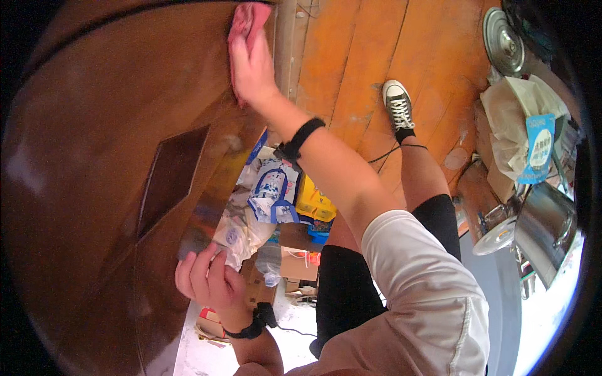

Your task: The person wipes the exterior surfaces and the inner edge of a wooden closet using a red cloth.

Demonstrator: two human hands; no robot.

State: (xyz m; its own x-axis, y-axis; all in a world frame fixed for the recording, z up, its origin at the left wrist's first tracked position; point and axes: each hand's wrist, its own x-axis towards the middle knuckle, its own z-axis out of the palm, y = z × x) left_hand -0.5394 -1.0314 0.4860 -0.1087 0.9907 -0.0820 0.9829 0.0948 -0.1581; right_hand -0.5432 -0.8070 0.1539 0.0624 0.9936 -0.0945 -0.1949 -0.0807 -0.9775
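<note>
My right hand is closed around a crumpled pink cloth and presses it against a glossy brown panel near its far edge. A dark rectangular patch with a pale outline shows on the panel. My left hand is at the panel's near right edge, fingers apart and slightly bent, with no object visible in it; whether the fingertips touch the panel is unclear. Both wrists wear black bands.
Orange floorboards lie ahead. White-and-blue bags, a yellow bag and cardboard boxes sit beside my legs. To the right are a metal pot, a pot lid and a pale bag. A dark cord crosses my lower leg.
</note>
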